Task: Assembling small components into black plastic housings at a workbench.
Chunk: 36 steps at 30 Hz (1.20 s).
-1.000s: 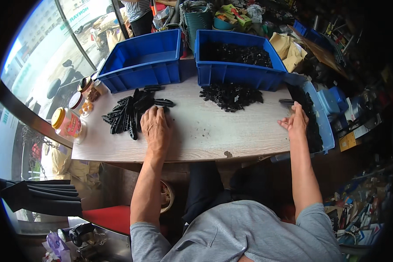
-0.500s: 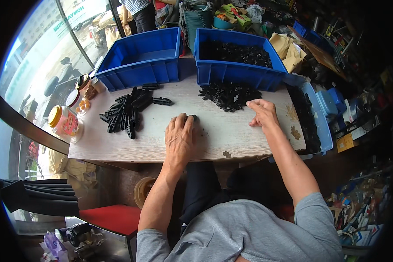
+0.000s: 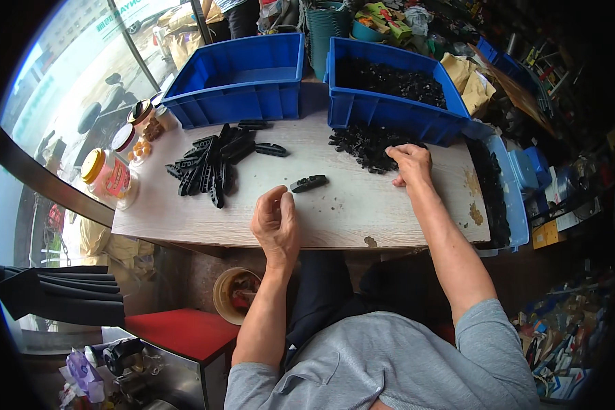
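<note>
My left hand (image 3: 276, 224) is just above the table's near edge, its fingers curled in toward the palm and nothing showing in them. Beyond its fingertips a single long black plastic piece (image 3: 309, 183) lies by itself on the tabletop, apart from the hand. My right hand (image 3: 412, 165) is at the near right side of a heap of small black plastic parts (image 3: 365, 147), fingertips touching the heap and thumb held apart below. To the left, several long black pieces (image 3: 208, 164) like the lone one lie in a loose pile.
Two blue crates stand at the back: the left crate (image 3: 232, 102) shows a bare bottom, the right crate (image 3: 396, 113) holds small black parts. Lidded jars (image 3: 109, 178) line the table's left edge. A light blue bin (image 3: 516, 212) of black pieces adjoins the right side.
My left hand has drawn back off the long black piece and curled, leaving it on the table. My right hand has moved in to the heap. The whole view has shifted slightly.
</note>
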{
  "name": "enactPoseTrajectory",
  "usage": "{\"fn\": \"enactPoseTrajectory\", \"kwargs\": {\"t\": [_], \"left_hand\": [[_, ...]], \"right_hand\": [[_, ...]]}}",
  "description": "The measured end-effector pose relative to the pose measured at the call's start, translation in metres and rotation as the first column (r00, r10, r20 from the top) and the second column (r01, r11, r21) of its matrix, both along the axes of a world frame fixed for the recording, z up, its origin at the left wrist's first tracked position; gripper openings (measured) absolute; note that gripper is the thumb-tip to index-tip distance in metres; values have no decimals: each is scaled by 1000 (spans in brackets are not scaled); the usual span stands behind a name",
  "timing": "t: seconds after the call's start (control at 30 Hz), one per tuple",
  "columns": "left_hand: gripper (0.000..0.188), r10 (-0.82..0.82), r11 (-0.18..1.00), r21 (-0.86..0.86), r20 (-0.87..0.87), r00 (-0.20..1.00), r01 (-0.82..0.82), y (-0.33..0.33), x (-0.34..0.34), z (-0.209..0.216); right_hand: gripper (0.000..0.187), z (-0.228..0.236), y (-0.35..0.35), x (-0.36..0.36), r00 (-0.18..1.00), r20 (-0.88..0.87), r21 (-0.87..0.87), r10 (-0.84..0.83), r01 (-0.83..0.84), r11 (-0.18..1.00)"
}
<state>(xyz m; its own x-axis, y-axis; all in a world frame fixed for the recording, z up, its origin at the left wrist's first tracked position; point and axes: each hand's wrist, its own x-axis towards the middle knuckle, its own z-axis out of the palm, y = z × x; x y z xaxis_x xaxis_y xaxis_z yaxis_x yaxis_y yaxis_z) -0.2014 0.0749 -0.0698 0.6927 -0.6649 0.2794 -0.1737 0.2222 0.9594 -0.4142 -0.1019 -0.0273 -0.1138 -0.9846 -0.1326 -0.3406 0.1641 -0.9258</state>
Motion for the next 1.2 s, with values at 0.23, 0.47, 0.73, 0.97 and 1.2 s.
{"fn": "enactPoseTrajectory", "kwargs": {"t": [0.23, 0.47, 0.73, 0.97, 1.2], "left_hand": [[12, -28, 993, -110, 23, 999, 30, 13, -8, -5], [12, -27, 992, -119, 109, 994, 40, 13, -10, -5], [10, -22, 996, -76, 205, 979, 38, 10, -10, -9], [9, -28, 996, -80, 239, 971, 48, 10, -11, -9], [11, -36, 997, -53, 216, 976, 49, 8, -17, -8]], "right_hand": [[25, -5, -1, 1, 999, 54, 4, -4, 4, 1000], [28, 0, 0, 13, 998, -3, -15, -55, 55, 998], [26, -5, -5, 6, 996, 74, 32, -59, 56, 998], [19, -3, -4, 4, 991, 111, 50, -72, 67, 996], [17, -2, -1, 0, 984, 167, 80, -68, 56, 995]]}}
